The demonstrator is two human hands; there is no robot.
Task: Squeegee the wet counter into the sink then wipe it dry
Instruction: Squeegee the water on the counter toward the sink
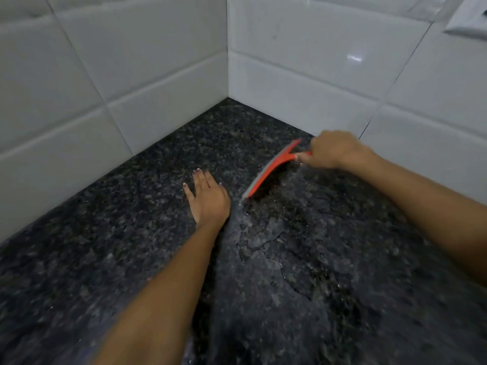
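A dark speckled granite counter (118, 246) fills the lower view and runs into a tiled corner. My right hand (334, 150) is closed on the handle of an orange squeegee (268, 171), whose grey blade rests on the counter near the right wall. Water lies in patches on the counter (276, 246) in front of the blade. My left hand (208, 197) lies flat on the stone just left of the squeegee, fingers spread, holding nothing. No sink shows in the view.
White wall tiles (131, 75) meet at the corner behind the counter. A white wall socket plate (471, 19) sits at the top right.
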